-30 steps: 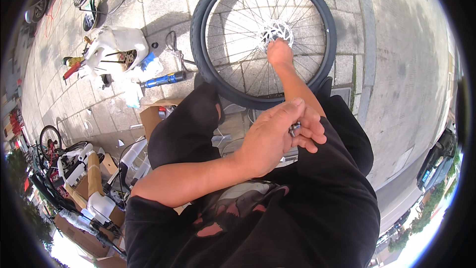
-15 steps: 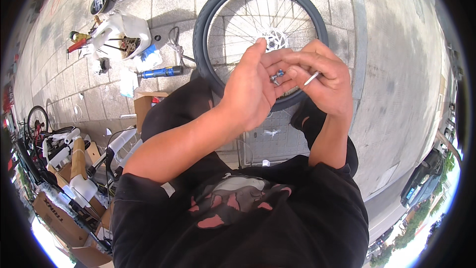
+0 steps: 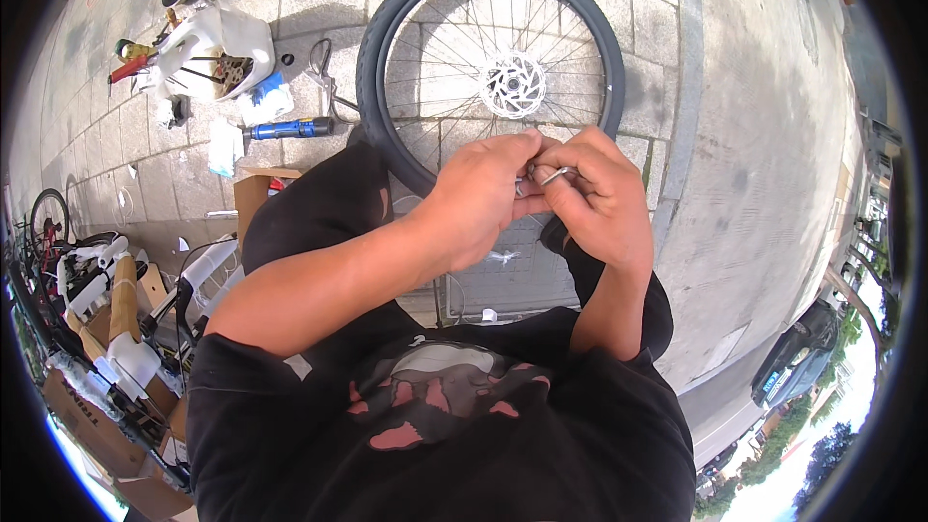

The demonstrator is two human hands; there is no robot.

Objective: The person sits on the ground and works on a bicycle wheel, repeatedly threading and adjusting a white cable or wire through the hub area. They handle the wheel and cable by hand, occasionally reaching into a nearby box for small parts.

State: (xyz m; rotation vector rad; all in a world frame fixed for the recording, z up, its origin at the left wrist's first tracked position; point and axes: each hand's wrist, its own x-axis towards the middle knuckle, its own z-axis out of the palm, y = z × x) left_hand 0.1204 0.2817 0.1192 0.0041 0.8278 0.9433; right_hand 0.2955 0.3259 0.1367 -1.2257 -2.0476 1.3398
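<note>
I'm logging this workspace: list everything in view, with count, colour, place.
Bicycle wheel: one, black, upper centre
Brake disc: one, silver, on the wheel
Container: one, white, left of the wheel
Cylinder: one, blue-black, below the container
Packets: at least two, white-blue, near the cylinder
Bicycle parts: several, mixed colours, lower left
Cardboard boxes: several, brown, lower left
Car: one, dark, lower right
Metal rod: one, silver, in right hand
Metal bits: count unclear, silver, at left hand
Hands: two, bare, centre
Shirt: one, black, bottom centre

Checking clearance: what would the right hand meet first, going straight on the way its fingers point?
Most likely the left hand, against or just beyond the right hand; depth there is unclear.
</note>
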